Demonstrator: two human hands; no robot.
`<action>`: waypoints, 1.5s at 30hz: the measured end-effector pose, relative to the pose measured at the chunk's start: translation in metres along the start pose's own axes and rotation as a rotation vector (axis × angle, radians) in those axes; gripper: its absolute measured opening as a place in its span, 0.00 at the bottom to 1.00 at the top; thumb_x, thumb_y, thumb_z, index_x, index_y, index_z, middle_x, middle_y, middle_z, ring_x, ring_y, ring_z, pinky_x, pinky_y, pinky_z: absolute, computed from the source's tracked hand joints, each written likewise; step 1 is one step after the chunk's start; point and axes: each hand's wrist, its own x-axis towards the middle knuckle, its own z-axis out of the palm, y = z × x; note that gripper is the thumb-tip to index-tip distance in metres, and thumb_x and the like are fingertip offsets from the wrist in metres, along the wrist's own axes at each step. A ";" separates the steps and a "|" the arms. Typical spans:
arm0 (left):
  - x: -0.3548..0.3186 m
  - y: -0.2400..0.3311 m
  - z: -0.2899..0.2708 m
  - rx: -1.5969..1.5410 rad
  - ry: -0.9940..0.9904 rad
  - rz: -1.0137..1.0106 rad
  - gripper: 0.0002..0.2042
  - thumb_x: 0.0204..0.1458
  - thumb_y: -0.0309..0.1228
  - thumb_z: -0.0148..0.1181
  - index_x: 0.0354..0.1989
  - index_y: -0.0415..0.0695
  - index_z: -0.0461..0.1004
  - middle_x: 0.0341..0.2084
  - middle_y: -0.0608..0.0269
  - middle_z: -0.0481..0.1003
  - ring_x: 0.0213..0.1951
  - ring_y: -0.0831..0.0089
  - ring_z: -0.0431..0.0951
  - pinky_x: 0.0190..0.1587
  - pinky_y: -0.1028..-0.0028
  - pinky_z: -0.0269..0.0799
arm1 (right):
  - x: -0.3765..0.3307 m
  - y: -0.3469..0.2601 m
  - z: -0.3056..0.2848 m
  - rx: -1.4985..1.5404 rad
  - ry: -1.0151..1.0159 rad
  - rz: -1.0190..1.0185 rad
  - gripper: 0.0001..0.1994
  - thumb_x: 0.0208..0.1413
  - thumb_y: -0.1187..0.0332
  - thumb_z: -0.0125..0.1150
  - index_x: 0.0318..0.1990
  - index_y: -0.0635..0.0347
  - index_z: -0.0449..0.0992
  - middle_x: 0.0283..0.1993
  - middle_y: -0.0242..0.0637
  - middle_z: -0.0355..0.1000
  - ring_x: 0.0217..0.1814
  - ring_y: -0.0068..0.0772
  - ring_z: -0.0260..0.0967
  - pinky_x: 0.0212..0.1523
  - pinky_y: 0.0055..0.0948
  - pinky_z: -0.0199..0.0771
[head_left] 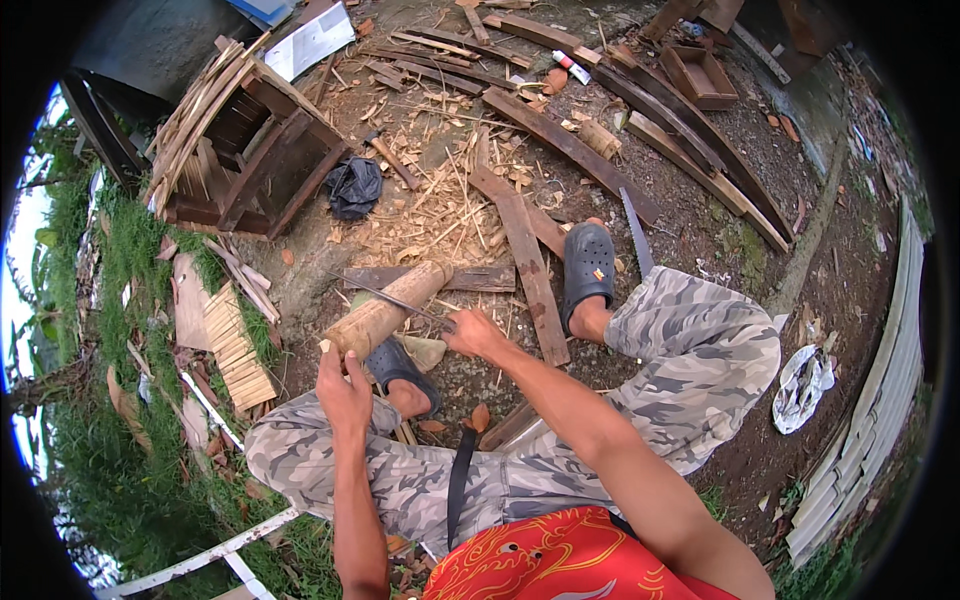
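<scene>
A thick bamboo piece (360, 327) lies slanted in front of me, its far end by a dark plank (480, 278). My left hand (343, 388) grips its near end, fingers curled against the edge. In my right hand (475, 333) is the handle end of a long thin knife (395, 300); the fingers are wrapped round it and hide the handle. Its blade crosses the top of the bamboo piece, pointing to the upper left. Between my feet and beyond, wood shavings (430, 215) cover the ground.
A wooden frame with bamboo slats (290, 165) stands at the far left, near a black plastic bag (355, 187) and a hammer (393, 162). A handsaw (637, 232) lies beside my right foot. Several planks (570, 150), a small wooden box (700, 78) and cut slats (238, 345) lie around.
</scene>
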 end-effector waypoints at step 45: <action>-0.007 -0.004 -0.007 -0.881 -0.010 -0.838 0.10 0.63 0.29 0.58 0.30 0.37 0.74 0.19 0.74 0.68 0.20 0.86 0.63 0.24 0.83 0.60 | -0.083 -0.081 0.041 0.089 -0.172 -0.210 0.15 0.52 0.60 0.61 0.35 0.65 0.79 0.27 0.58 0.76 0.34 0.64 0.76 0.38 0.52 0.76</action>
